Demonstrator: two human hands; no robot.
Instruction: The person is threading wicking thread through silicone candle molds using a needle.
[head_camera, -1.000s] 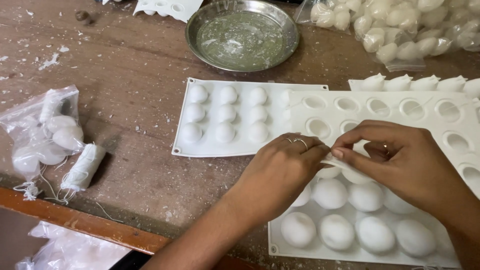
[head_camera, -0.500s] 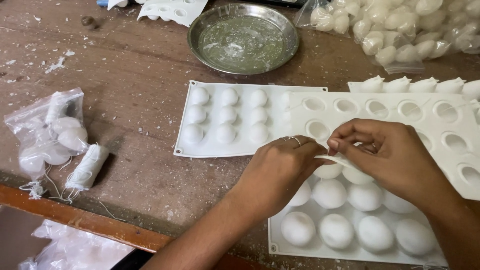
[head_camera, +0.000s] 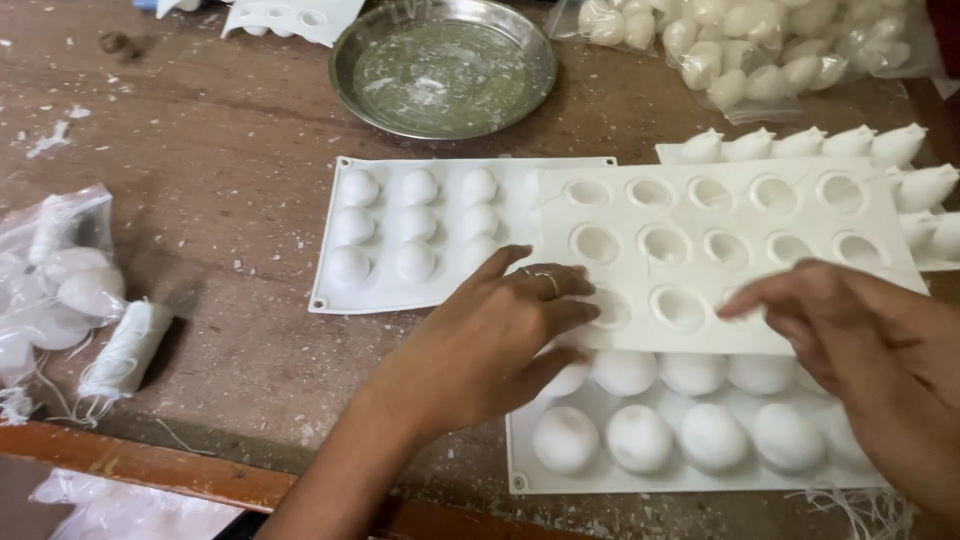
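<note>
Left hand (head_camera: 500, 345) rests palm down, fingers (head_camera: 560, 315) spread and released, on the near left edge of the white silicone mould sheet with empty round cavities (head_camera: 700, 250). Right hand (head_camera: 860, 350) has its fingers loosely extended, grasping nothing, tips touching the same sheet's near right edge. The sheet lies across the middle of the worn brown wooden table (head_camera: 200, 180), overlapping a white mould tray of egg-shaped white castings (head_camera: 660, 430) below it and a second white tray of small domes (head_camera: 410, 230) at its left. A round metal plate (head_camera: 445, 65) stands beyond.
</note>
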